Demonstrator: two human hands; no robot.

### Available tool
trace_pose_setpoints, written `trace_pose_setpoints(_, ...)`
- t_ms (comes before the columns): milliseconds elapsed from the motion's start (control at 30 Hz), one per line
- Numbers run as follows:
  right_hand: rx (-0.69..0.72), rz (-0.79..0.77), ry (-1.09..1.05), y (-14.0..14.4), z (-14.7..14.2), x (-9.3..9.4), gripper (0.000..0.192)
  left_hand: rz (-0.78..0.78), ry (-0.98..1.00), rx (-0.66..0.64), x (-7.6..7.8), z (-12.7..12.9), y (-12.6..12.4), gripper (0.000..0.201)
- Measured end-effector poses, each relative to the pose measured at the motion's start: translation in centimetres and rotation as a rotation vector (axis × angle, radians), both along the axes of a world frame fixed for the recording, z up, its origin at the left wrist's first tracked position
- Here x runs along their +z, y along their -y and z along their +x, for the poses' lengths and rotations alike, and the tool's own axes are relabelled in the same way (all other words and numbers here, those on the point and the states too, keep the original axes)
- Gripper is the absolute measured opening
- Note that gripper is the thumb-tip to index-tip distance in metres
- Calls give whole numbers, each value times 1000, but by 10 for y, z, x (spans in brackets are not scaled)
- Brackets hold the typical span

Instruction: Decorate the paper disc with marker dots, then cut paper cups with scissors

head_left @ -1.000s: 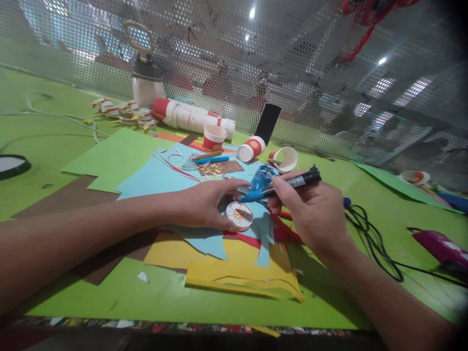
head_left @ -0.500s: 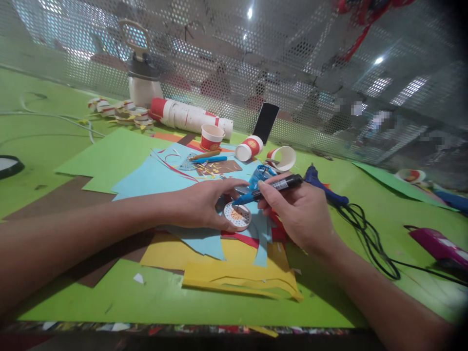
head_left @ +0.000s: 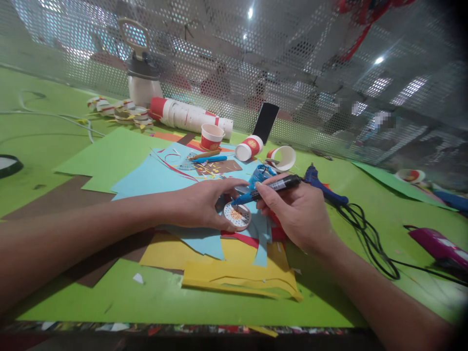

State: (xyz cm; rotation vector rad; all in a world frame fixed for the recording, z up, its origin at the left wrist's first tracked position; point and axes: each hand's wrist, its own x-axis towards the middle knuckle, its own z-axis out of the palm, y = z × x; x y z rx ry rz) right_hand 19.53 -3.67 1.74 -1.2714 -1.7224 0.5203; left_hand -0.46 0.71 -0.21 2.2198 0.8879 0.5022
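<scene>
- The left hand [head_left: 204,202] lies flat-ish on the paper, fingers curled loosely round the edge of a small round disc [head_left: 237,216], thumb and forefinger pinning it in place.
- The disc sits on light blue paper [head_left: 153,178] near the middle of the table, white with a ring of dots and an orange-yellow centre.
- The right hand [head_left: 298,212] is closed round a marker pen [head_left: 268,188], held like a pencil, black barrel angled up to the right.
- The marker's blue tip points down-left, right at the upper edge of the disc; whether it touches cannot be told.
- Under both hands: layered sheets, with yellow paper [head_left: 241,273] nearest the person, a red strip between yellow and blue, and a brown sheet [head_left: 66,197] off to the left.
- Just behind the marker lies a blue tape-like roll [head_left: 262,173].
- Further back, an upright paper cup [head_left: 212,136], and two more on their sides beside it.
- A long stack of cups [head_left: 190,117] lies against the mesh screen, with a white jug [head_left: 143,80] beside it.
- A dark phone [head_left: 265,122] leans upright against the mesh.
- To the right of the hand, a blue glue gun [head_left: 323,187] with its black cable [head_left: 369,243] coiled over the green table [head_left: 109,297].
- Far right, a pink tool [head_left: 440,248] at the edge.
</scene>
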Motion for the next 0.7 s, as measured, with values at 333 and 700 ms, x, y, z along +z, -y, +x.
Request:
trace_pose_setpoints(333,83,248,262,10,-3,1,16,5,24,-27,0,1,-1,86)
trace_pose_setpoints(700,34,176,147,6,0,1,19,8,18,-4,0,2,0,87)
